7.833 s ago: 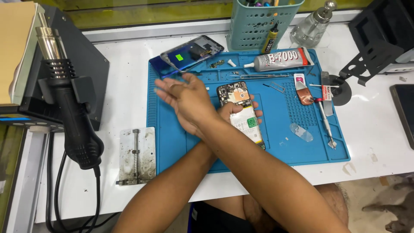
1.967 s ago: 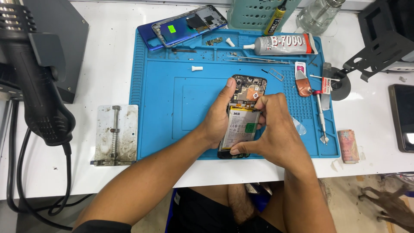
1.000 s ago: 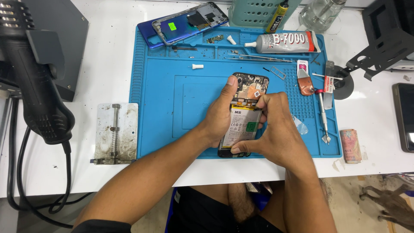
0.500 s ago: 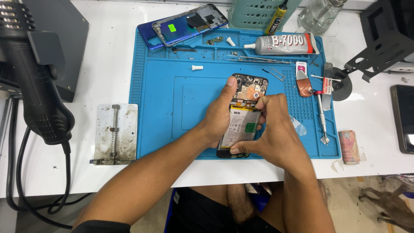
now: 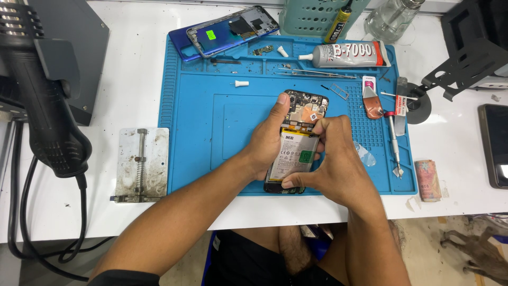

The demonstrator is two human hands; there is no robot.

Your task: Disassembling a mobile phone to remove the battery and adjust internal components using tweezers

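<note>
An opened phone (image 5: pixel 297 142) with its back removed lies on the blue work mat (image 5: pixel 206 127), showing its battery and circuit board. My left hand (image 5: pixel 269 139) grips the phone's left edge, thumb up along the side. My right hand (image 5: pixel 336 161) holds its right and lower edges, with the forefinger pressing on the board just above the battery.
A blue phone frame (image 5: pixel 227 29), glue tube (image 5: pixel 346 54), tweezers (image 5: pixel 317 73) and a screwdriver (image 5: pixel 394 143) lie along the mat's far and right sides. A hot air gun (image 5: pixel 45 100) stands at left beside a metal board holder (image 5: pixel 142 165). A teal basket (image 5: pixel 312 16) stands behind.
Since the oldest frame my hands uncrossed and settled on the phone. Over the last second they have stayed almost still on it.
</note>
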